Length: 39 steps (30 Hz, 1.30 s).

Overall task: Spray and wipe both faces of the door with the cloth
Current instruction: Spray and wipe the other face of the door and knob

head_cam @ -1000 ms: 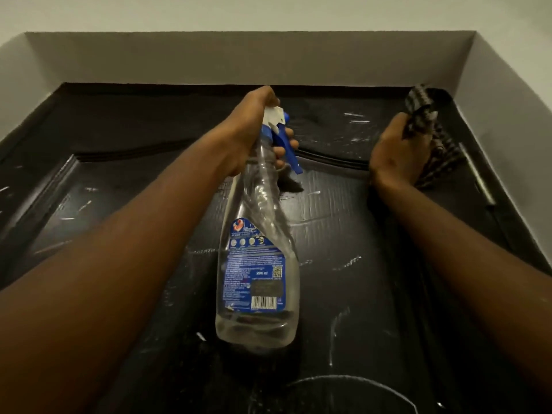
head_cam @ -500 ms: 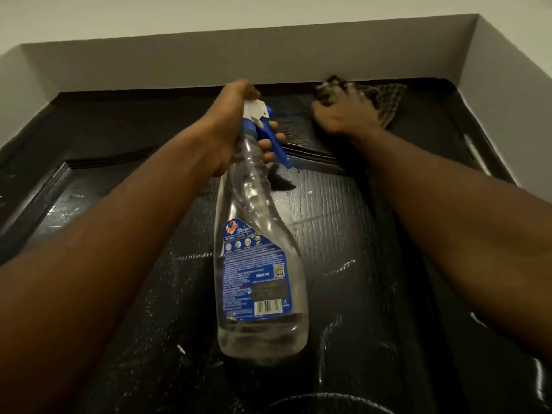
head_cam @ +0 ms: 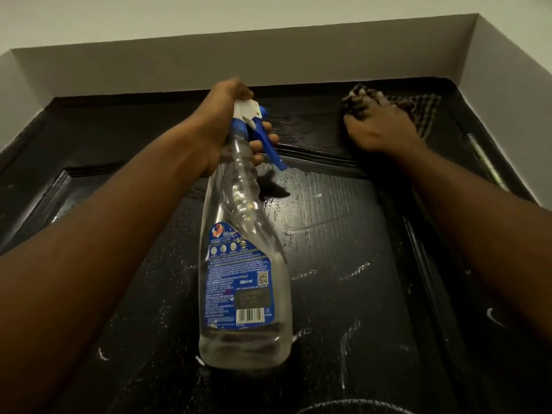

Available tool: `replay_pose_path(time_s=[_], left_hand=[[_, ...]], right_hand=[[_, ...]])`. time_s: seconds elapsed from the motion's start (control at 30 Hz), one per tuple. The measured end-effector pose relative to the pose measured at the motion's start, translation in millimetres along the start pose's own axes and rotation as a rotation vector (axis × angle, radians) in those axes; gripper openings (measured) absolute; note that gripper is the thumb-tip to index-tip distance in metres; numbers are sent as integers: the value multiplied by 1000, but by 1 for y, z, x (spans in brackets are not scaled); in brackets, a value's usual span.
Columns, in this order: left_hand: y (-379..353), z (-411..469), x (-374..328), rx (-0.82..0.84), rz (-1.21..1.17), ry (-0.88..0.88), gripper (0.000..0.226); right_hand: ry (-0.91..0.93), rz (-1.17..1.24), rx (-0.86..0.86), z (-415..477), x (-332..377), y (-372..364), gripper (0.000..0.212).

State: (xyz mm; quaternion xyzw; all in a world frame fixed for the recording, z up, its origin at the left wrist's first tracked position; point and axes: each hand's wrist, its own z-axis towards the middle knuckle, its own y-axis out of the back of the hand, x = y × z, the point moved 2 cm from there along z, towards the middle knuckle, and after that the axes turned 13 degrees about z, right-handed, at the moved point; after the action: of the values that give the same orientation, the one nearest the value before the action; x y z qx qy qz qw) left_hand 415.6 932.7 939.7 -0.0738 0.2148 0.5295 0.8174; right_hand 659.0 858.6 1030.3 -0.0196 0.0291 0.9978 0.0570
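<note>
Left hand (head_cam: pixel 221 127) clamped on neck of clear blue-triggered plastic spray bottle (head_cam: pixel 242 264), nozzle at black wooden door (head_cam: pixel 343 234), base hanging below grip. Right of grip, right hand (head_cam: pixel 379 130) presses checked cloth (head_cam: pixel 424 109) on door; fingers blurred, hold unclear.

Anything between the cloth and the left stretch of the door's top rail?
Possibly. The left hand holds the spray bottle up in front of that rail, left of the cloth in the right hand. Nothing else visible blocks the door.

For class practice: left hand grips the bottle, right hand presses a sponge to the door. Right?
No, head view: left hand grips the bottle, right hand presses a cloth, not a sponge, to the door.
</note>
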Motion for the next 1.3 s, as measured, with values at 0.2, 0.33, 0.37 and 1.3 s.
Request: replay_pose_path(time_s=[0.2,0.33,0.37,1.3], left_hand=[[8,-4,10,-3,-39,8,30],[5,-8,14,25,-65,21,33],[3,-8,13,25,-66,21,33],[-134,-44,7,246,-106,77,34]], right_hand=[[44,21,101,36,63,-20,62],[342,26,318,6,81,-34,55],[370,35,345,-1,72,-30,55],[-303,855,83,-51,-62,81,16]])
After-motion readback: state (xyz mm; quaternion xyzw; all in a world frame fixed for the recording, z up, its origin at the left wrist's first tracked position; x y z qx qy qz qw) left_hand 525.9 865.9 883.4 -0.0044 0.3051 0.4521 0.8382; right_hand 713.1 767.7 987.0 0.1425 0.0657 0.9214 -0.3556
